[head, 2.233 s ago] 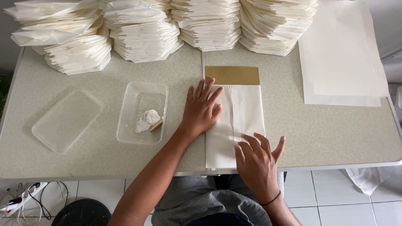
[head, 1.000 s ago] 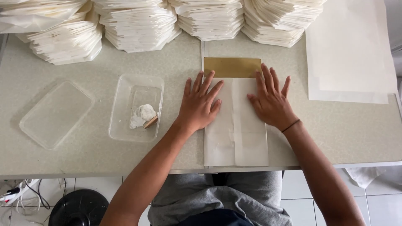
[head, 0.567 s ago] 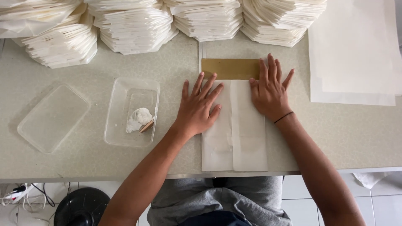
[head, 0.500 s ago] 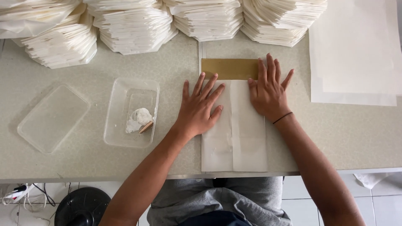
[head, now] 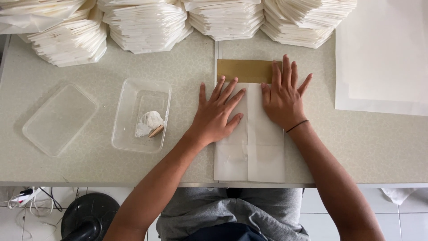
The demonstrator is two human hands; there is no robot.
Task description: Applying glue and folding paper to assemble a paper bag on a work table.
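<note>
The person presses both hands flat on a folded white paper sheet [head: 249, 151] that lies on the bench [head: 356, 147], just in front of the body. The left hand [head: 216, 117] rests on the left half of the sheet, with its fingers [head: 229, 91] spread wide and holding nothing. The right hand [head: 283, 100] lies on the upper right part of the sheet, also open with fingers apart, and its fingertips reach onto the brown cardboard strip [head: 243, 70] that shows at the far end of the sheet. A thin dark band [head: 296, 126] is around the right wrist.

To the left of the sheet stands a clear plastic container [head: 140, 115]. Inside it there is a white lump [head: 149, 122] and a small brown piece [head: 156, 131] touching it. Further left, a clear plastic lid [head: 60, 119] lies flat on the bench, apart from the container.

Along the far edge of the bench there are several stacks of folded white paper [head: 147, 24], side by side. At the right, large flat white sheets [head: 383, 58] lie on the bench, well apart from the hands.
</note>
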